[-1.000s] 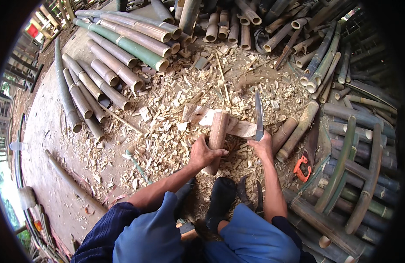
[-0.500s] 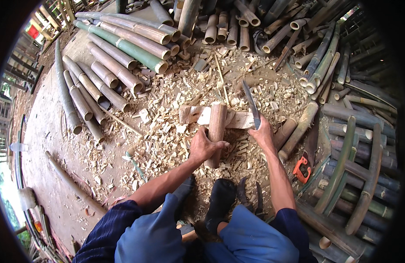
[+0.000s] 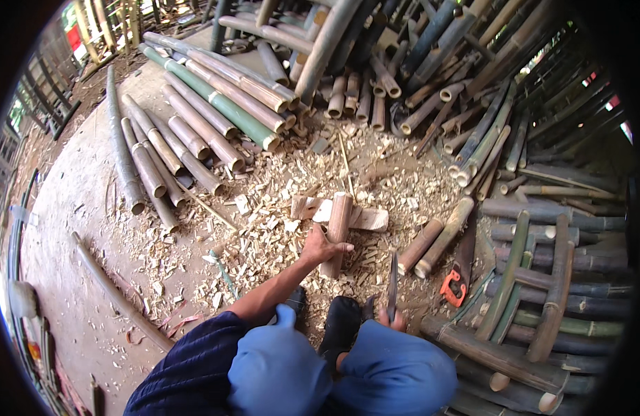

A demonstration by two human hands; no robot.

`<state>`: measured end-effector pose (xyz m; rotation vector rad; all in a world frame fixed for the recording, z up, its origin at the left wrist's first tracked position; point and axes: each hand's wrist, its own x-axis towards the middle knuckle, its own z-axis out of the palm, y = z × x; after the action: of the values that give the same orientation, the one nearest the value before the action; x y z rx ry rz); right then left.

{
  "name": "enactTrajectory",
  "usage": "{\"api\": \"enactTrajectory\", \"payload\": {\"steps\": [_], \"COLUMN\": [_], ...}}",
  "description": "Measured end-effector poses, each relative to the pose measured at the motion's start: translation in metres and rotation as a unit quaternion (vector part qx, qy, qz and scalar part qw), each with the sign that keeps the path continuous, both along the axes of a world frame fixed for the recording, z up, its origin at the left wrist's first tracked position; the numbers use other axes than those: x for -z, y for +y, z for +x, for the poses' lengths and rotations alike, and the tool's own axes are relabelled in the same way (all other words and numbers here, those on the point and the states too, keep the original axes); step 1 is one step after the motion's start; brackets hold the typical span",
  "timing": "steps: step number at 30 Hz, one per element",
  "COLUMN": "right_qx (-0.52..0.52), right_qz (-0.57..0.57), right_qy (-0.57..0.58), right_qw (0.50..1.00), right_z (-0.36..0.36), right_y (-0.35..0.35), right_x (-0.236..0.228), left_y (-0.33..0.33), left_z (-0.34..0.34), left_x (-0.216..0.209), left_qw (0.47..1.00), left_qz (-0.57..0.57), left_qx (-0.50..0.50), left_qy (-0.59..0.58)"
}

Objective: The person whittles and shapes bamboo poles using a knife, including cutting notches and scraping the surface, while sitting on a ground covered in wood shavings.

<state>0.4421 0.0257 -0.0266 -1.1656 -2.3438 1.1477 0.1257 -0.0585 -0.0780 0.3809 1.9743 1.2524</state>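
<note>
A short brown length of bamboo (image 3: 340, 216) rests tilted across a pale, chipped wooden block (image 3: 368, 218) on the ground. My left hand (image 3: 319, 246) is closed round its nearer part, thumb laid over the front, the other fingers mostly hidden. Beside my right knee, my right hand (image 3: 395, 320) grips a long dark-bladed knife (image 3: 393, 277), its blade pointing away from me. My trouser leg hides part of that hand and its forearm. Pale wood chips (image 3: 278, 229) lie scattered all round the block.
Two bamboo pieces (image 3: 446, 237) and an orange-handled saw (image 3: 456, 283) lie to the right, near a bamboo frame (image 3: 559, 291). Cut bamboo poles (image 3: 243, 114) fill the far left; more poles (image 3: 465, 41) are stacked far right. My dark-shod foot (image 3: 340, 322) is close to the block.
My right hand has drawn the knife back from the block's right end to beside my right knee. My left hand stays on the bamboo piece. The whole view has shifted.
</note>
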Motion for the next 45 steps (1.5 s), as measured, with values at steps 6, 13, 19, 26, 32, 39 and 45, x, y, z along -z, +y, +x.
{"api": "enactTrajectory", "payload": {"steps": [6,13,19,26,32,39,45], "right_qx": [0.043,-0.028,-0.066,-0.07,-0.054,-0.049,-0.005], "right_qz": [-0.093,-0.162,-0.173,-0.163,-0.165,-0.169,-0.156], "right_qy": [-0.047,-0.036,-0.017,-0.019,-0.024,-0.002,-0.005], "right_qw": [0.994,0.986,0.982,0.984,0.985,0.984,0.988], "right_z": [0.053,0.022,0.007,0.014,0.019,0.013,0.009], "right_y": [-0.071,-0.134,-0.158,-0.162,-0.163,-0.142,-0.104], "right_x": [0.006,0.003,-0.003,-0.013,-0.017,-0.026,-0.034], "left_y": [-0.128,-0.527,-0.589,-0.47,-0.361,-0.264,-0.228], "left_z": [-0.008,0.001,0.047,-0.022,-0.097,-0.113,-0.111], "left_x": [-0.023,0.06,0.028,-0.039,-0.135,-0.139,-0.162], "left_qw": [0.992,0.683,0.778,0.797,0.87,0.91,0.878], "left_qz": [0.035,-0.519,-0.369,0.055,0.379,0.301,-0.039], "left_qx": [-0.087,-0.455,-0.501,-0.583,-0.313,-0.256,-0.287], "left_qy": [0.09,0.238,0.084,0.147,-0.044,0.128,0.383]}}
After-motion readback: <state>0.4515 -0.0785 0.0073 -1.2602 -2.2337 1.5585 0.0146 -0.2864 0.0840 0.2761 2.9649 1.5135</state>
